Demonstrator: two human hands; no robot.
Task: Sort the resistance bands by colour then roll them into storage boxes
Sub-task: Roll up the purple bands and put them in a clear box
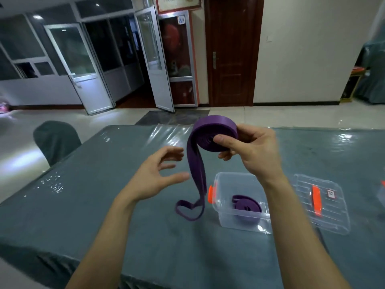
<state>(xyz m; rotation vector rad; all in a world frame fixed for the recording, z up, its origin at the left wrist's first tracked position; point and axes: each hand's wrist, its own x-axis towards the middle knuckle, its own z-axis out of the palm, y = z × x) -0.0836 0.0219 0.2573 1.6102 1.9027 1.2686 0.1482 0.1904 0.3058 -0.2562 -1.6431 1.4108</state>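
My right hand (248, 149) pinches a partly rolled purple resistance band (208, 130) above the table, thumb on the coil's face. The band's loose tail (195, 184) hangs down and its end loop lies on the table. My left hand (158, 176) hovers just left of the hanging tail, fingers spread and relaxed, holding nothing. Below the coil stands a clear storage box (225, 217) with orange latches. Inside it lies another rolled purple band (246, 206).
The box's clear lid (325, 217) with an orange handle lies to the right on the grey-green table (104, 205) covered in clear plastic. A covered chair (55, 140) stands at the table's far left corner. Another clear box's edge (382, 195) shows at far right.
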